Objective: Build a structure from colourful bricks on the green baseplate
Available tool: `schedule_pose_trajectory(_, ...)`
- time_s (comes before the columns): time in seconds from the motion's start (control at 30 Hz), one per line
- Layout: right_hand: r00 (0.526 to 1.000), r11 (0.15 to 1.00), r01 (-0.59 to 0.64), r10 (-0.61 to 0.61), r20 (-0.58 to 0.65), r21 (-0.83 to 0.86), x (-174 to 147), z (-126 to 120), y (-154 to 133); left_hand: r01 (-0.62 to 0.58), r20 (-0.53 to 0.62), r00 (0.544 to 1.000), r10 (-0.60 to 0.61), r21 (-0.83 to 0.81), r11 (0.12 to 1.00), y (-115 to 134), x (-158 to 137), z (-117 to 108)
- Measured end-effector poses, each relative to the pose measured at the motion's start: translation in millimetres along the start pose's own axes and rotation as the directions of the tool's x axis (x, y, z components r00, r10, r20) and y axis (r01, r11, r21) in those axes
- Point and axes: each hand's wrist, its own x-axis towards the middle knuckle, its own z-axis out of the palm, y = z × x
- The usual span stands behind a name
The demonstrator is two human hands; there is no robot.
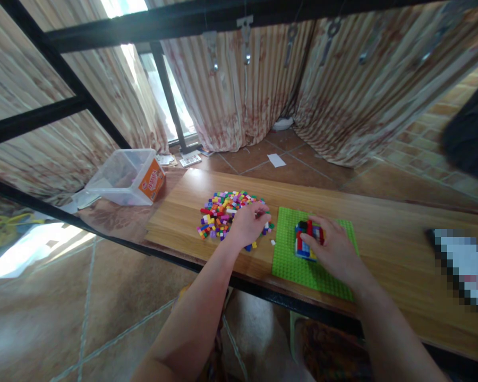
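Observation:
My left hand [247, 225] hovers at the right side of a heap of small coloured toy bricks [219, 212]. Its fingers are curled together, and what they hold, if anything, is too small to make out. On a green studded baseplate [287, 265] sits a low build of bricks [302, 246] in red, blue, white, black and yellow. Around this brick build my right hand [334, 246] is closed, thumb on the near left side and fingers over the far side. Part of the build is hidden under that hand. A single white brick [273, 242] lies between heap and baseplate.
The wooden table [390, 239] has a dark front edge. At its left end stands a clear plastic bin [123, 180] with an orange label. A blurred-out, dark-edged device [466, 265] lies on the right. Black metal bars [143, 32] cross above, with curtains behind.

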Motion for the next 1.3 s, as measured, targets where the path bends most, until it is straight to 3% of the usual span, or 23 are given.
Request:
schedule_pose_trajectory(0.2,0.988,0.988,-0.128,0.134,-0.077,0.085,2,-12,-14,0.084,0.039,0.996,-0.076,-0.278,0.957,-2,2,5)
schedule_pose_trajectory(0.3,0.945,0.94,-0.19,0.253,-0.208,0.282,4,-19,-26,0.145,0.075,0.989,-0.126,-0.393,0.908,0,1,8)
schedule_pose_trajectory(0.37,0.918,0.83,-0.167,0.327,-0.222,0.532,5,-21,-36,0.189,0.108,0.982,-0.157,-0.47,0.862,3,-1,11)
schedule_pose_trajectory(0.43,0.916,0.647,-0.144,0.373,-0.145,0.749,6,-20,-45,0.217,0.133,0.976,-0.173,-0.53,0.82,7,-3,15)
schedule_pose_trajectory(0.5,0.925,0.518,-0.165,0.376,-0.05,0.839,7,-17,-53,0.228,0.146,0.974,-0.175,-0.571,0.789,11,-5,18)
schedule_pose_trajectory(0.53,0.928,0.509,-0.183,0.371,-0.022,0.841,6,-15,-55,0.23,0.153,0.973,-0.173,-0.588,0.776,12,-6,20)
schedule_pose_trajectory(0.73,0.976,0.859,-0.177,0.216,-0.026,0.48,2,-6,-63,0.212,0.184,0.976,-0.119,-0.657,0.723,22,-9,30)
schedule_pose_trajectory(0.9,0.981,0.912,-0.176,0.193,-0.011,0.371,-1,-5,-70,0.202,0.182,0.978,-0.106,-0.669,0.716,26,-11,40)
schedule_pose_trajectory(0.97,0.976,0.914,-0.186,0.214,-0.041,0.359,-1,-6,-68,0.166,0.168,0.983,-0.079,-0.607,0.777,24,-9,37)
schedule_pose_trajectory(1.03,0.963,0.913,-0.214,0.256,-0.079,0.348,0,-8,-63,0.084,0.093,0.995,-0.048,-0.442,0.893,19,-5,26)
schedule_pose_trajectory(1.1,0.949,0.911,-0.247,0.297,-0.109,0.332,0,-9,-57,0.011,-0.055,0.998,-0.019,-0.135,0.991,13,-2,6)
schedule_pose_trajectory(1.13,0.944,0.911,-0.256,0.307,-0.118,0.323,0,-11,-54,0.045,-0.136,0.99,-0.042,0.024,0.999,9,-1,-6)
schedule_pose_trajectory(1.23,0.937,0.915,-0.269,0.321,-0.139,0.301,-1,-15,-48,0.285,-0.275,0.945,-0.178,0.419,0.862,-3,-2,-38)
schedule_pose_trajectory(1.3,0.932,0.918,-0.27,0.325,-0.162,0.29,-1,-17,-47,0.41,-0.334,0.906,-0.26,0.54,0.735,-9,-5,-52)
